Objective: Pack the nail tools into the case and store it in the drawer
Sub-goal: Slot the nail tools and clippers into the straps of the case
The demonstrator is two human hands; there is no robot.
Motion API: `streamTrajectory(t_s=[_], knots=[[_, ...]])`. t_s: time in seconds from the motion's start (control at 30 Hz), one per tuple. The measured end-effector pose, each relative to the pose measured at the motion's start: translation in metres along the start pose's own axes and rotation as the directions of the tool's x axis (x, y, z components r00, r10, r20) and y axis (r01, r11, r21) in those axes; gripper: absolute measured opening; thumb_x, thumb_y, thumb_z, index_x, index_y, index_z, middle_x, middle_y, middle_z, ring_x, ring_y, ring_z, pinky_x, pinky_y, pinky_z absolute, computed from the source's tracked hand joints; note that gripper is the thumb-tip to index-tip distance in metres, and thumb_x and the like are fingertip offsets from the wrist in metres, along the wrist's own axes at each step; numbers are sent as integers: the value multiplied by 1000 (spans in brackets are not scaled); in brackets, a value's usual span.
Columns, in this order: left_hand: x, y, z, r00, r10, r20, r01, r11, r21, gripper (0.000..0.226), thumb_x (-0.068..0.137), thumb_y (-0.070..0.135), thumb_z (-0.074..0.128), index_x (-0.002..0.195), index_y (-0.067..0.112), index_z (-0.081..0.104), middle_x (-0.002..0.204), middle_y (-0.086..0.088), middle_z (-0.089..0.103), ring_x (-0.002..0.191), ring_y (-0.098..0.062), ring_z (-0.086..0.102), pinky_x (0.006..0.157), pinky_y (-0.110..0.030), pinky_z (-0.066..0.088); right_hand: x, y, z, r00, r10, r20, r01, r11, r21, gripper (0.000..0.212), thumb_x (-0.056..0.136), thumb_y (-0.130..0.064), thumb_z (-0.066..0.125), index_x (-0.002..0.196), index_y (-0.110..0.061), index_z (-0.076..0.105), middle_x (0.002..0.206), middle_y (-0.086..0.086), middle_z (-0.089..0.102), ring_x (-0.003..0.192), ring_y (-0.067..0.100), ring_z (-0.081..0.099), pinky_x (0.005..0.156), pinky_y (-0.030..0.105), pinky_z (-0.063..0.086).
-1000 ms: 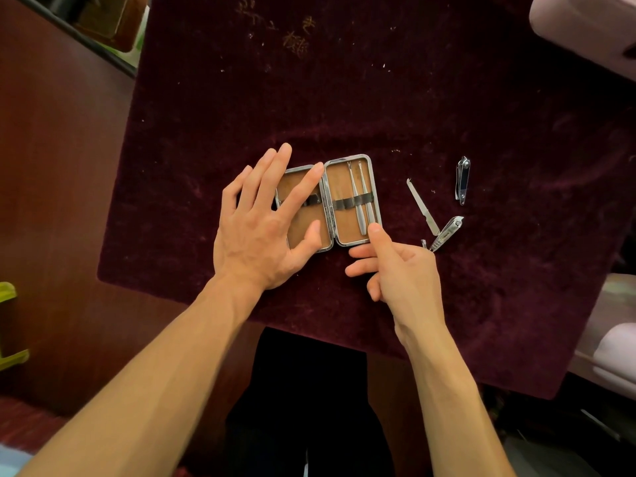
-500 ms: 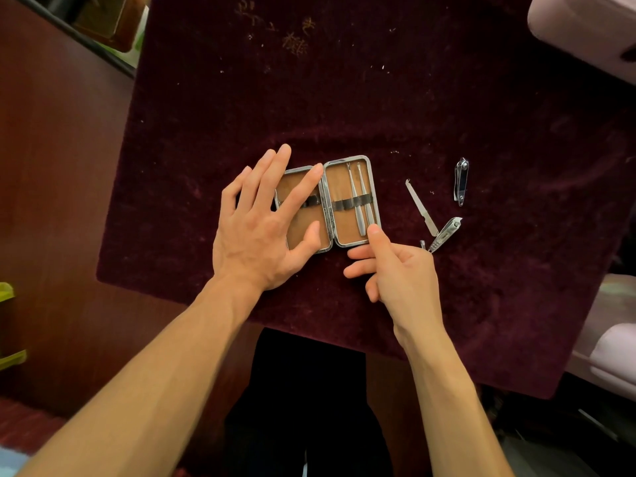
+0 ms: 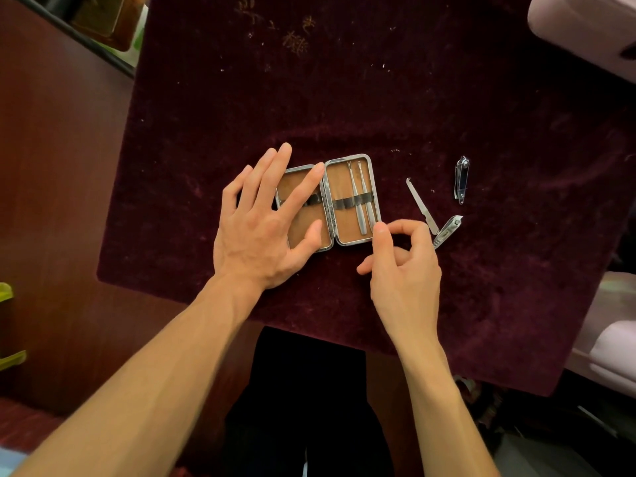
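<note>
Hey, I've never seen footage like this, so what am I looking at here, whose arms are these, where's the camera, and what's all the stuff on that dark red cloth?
There is no machine here. The one picture comes from a camera worn on a person's head, looking down at their own two bare arms.

A dark red velvet cloth covers the table. On it lies an open manicure case with a tan lining. Two slim metal tools are tucked under the elastic strap in its right half.

The left hand lies flat on the case's left half, holding it steady. The right hand is beside the case's lower right corner, fingers curled, holding nothing that I can see.

Lying loose to the right are a nail file, a silver nail clipper and a darker nail clipper.
</note>
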State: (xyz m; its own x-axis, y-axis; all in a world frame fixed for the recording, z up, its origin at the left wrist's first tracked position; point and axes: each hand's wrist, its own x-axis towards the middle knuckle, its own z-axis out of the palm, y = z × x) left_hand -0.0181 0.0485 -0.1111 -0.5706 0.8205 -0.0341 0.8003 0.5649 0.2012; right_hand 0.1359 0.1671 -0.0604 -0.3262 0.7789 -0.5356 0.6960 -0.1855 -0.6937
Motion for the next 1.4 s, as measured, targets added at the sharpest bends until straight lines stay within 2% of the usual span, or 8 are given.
streamTrajectory(t_s=[0.33,0.43,0.53,0.7,0.97,1.17,1.3,1.4], knots=[[0,0,2,1000,-2,-12,2,1000,-5,68,96,54,45,161,38,30,170,-8,26,157,-25,26,125,-45,23,4,0,-14,995,-92,-27,89,991,-96,12,108,-31,60,103,-29,71,69,-8,75,44,1,59,49,11,42],[0,0,3,1000,-4,-10,4,1000,-5,68,96,54,45,161,39,29,170,-8,25,157,-25,25,125,-44,21,17,-3,-40,966,-193,-172,145,955,-258,15,103,-31,67,111,-28,80,64,-11,69,57,7,66,69,31,58],[0,0,2,1000,-4,-7,4,1000,-5,68,96,54,45,161,39,29,170,-8,25,157,-25,25,125,-44,20,30,-6,-53,961,-219,-166,130,895,-426,27,103,-31,71,127,-22,78,81,-8,69,75,14,66,85,42,60],[0,0,0,1000,-4,-10,4,1000,-8,68,96,53,46,161,37,31,170,-9,26,157,-26,26,124,-46,24,38,-4,-54,950,-253,-185,128,852,-508,22,101,-29,73,119,-21,82,97,-7,65,79,10,56,74,28,40],[0,2,-1,1000,-12,-8,12,1000,-9,68,96,52,47,160,38,32,169,-9,26,157,-25,26,124,-45,23,37,-7,-51,956,-230,-183,103,845,-525,10,99,-26,74,98,-19,81,98,-4,57,78,13,53,72,31,41],[0,1,-1,1000,-14,-7,14,1000,-4,68,95,53,46,160,38,32,170,-8,26,157,-25,26,124,-45,23,25,-10,-57,978,-185,-101,156,957,-243,7,101,-31,69,95,-32,73,85,-7,71,63,8,63,67,22,50],[0,1,0,1000,-8,-7,8,1000,-6,69,95,54,46,160,39,31,169,-8,27,156,-25,28,124,-45,24,7,-11,-49,985,-134,106,123,987,100,9,105,-21,67,99,-25,71,85,-7,82,51,1,66,50,9,46],[0,0,-1,1000,-2,-11,2,1000,-7,69,95,54,46,161,39,30,170,-9,27,156,-26,27,123,-46,25,-5,-4,-34,968,-87,237,59,990,126,11,106,-19,66,99,-26,69,84,-4,83,58,7,73,45,15,48]])
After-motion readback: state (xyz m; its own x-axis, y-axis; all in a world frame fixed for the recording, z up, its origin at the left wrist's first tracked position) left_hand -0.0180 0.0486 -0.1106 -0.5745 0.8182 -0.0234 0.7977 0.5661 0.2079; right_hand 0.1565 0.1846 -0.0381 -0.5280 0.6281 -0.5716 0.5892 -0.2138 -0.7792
